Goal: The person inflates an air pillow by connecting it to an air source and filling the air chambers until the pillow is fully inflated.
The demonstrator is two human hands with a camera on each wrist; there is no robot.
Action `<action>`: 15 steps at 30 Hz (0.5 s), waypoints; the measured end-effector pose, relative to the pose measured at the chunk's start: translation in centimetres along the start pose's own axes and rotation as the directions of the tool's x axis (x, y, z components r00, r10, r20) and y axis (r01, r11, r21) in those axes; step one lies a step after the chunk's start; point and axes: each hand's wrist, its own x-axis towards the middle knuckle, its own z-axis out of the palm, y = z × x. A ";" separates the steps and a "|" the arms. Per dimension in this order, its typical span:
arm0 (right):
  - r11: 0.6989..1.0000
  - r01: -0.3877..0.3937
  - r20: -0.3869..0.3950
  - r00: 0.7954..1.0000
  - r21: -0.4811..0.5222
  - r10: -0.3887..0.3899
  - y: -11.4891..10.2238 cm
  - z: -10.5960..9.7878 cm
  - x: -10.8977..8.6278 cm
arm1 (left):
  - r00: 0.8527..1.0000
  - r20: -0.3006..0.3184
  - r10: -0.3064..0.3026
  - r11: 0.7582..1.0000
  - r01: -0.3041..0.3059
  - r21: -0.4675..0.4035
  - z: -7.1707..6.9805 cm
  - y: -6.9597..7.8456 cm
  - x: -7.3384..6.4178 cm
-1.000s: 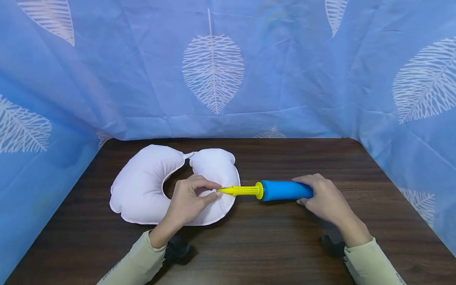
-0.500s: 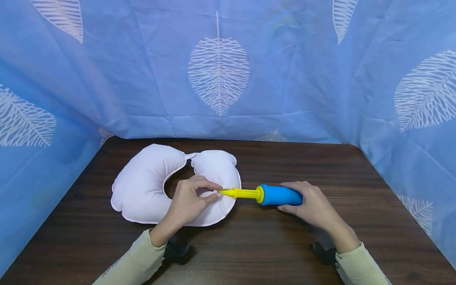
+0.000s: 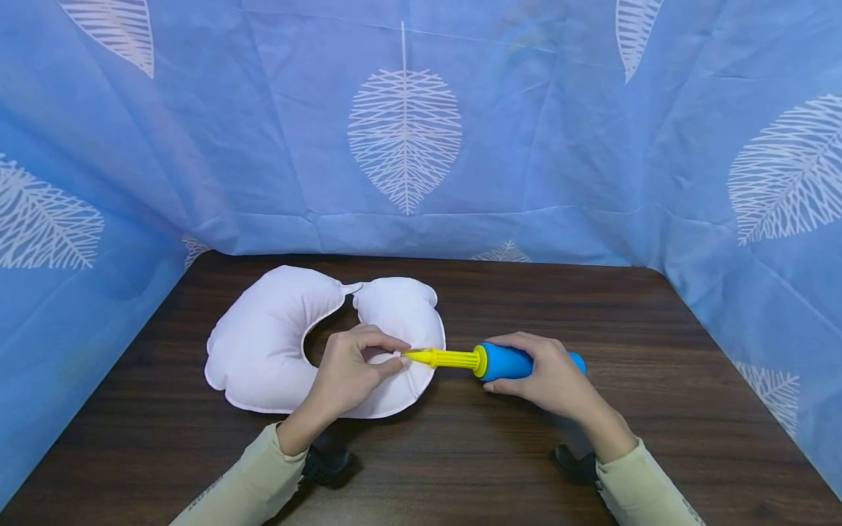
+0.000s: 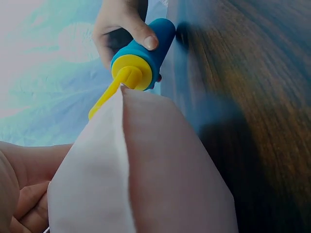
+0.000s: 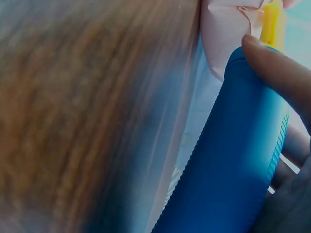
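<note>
A white U-shaped inflatable neck pillow [image 3: 263, 343], puffed up, lies on the left half of the table. My left hand [image 3: 349, 372] pinches a small pale valve on its right arm between thumb and fingertips. Against that pinch sits the tip of the yellow nozzle [image 3: 450, 358] of a hand pump; whether it is inside the valve is hidden by the fingers. My right hand [image 3: 552, 380] grips the pump's blue barrel [image 3: 505, 362] close to the yellow collar. In the right wrist view, the thumb lies along the blue barrel [image 5: 223, 145]. The left wrist view shows the pillow [image 4: 165, 160] in front of the pump.
A dark wood table [image 3: 658, 365] carries both things. Blue curtain [image 3: 526, 146] with white leaf prints hangs behind and at both sides. Black wrist straps [image 3: 329, 464] sit under the sleeves, low over the table.
My right hand has moved left along the pump, from the barrel's far end to beside the yellow collar. My left hand keeps its pinch at the pillow's valve. The head view has shifted slightly.
</note>
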 end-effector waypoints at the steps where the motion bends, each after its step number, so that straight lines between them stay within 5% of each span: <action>1: 1.000 -0.001 -0.001 1.000 0.002 0.001 -0.1 0.1 0.0 | 1.000 -0.001 -0.004 1.000 0.004 0.002 0.0 0.0 0.0; 15: 0.975 0.196 -0.021 0.981 0.107 -0.195 -2.8 1.6 2.1 | 1.000 0.012 -0.023 1.000 0.023 0.003 0.4 0.1 -0.1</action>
